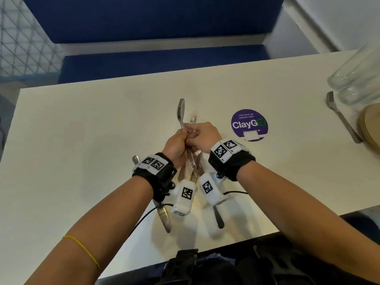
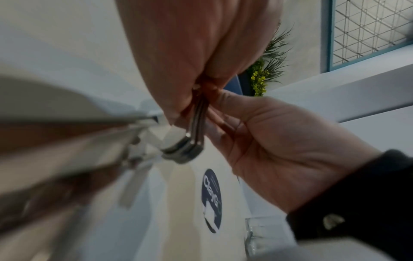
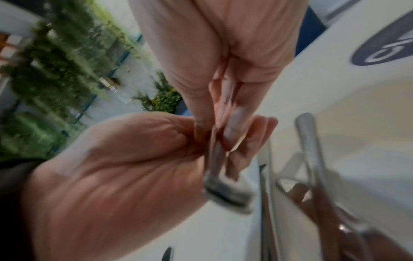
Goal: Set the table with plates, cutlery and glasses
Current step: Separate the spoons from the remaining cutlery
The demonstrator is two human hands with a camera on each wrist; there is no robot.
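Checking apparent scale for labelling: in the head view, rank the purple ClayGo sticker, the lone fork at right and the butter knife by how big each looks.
1. fork, longest
2. butter knife, partly hidden under the wrist
3. ClayGo sticker
Fork versus knife is unsure.

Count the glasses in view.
2, both at the right end of the table: far glass by the far edge, near glass just before it, beside a fork. Blurred and cropped, so more may be hidden.

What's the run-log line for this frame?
phase: sorting cutlery | left hand: grips stacked spoons | right hand: pinches the stack | plates, glasses: unplaced, table's right end
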